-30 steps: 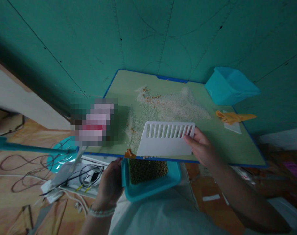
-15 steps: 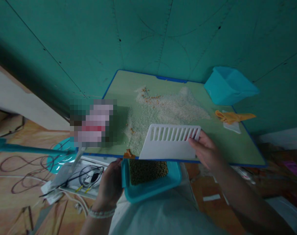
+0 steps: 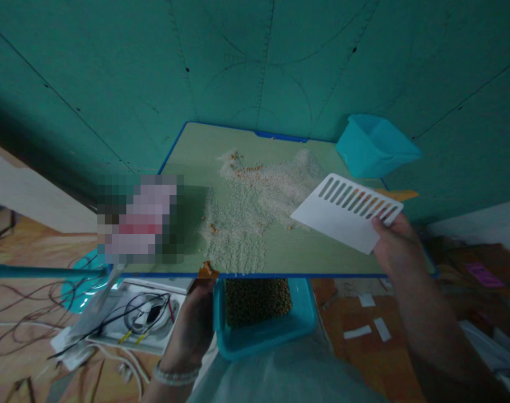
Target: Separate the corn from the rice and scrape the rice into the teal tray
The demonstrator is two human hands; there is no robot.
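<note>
My right hand [image 3: 399, 246] is closed on the slotted end of a white plastic scraper [image 3: 332, 215], raised over the right half of the table. White grains like rice [image 3: 238, 210] lie spread beside it, mixed with some orange kernels [image 3: 250, 168]. Below the table's front edge, my left hand [image 3: 196, 319] grips the left side of a teal plastic tub [image 3: 246, 348]; its fingers are partly hidden. Brownish-green beans [image 3: 258, 302] fill part of the tub. Just above that hand, a small orange-brown scrap [image 3: 207, 271] lies at the table edge.
The light-green table [image 3: 187, 159] has a blue rim and stands against a green wall. A teal bin [image 3: 372, 148] sits at its back right, partly before an orange cloth [image 3: 401, 195]. A blurred-out pack [image 3: 141, 218] stands left. Cables and a white box [image 3: 112, 336] are on the floor.
The scraper in my right hand has lifted off the front edge and swung right and back, uncovering streaked grains there. My left hand stays at the tub. The view has shifted slightly.
</note>
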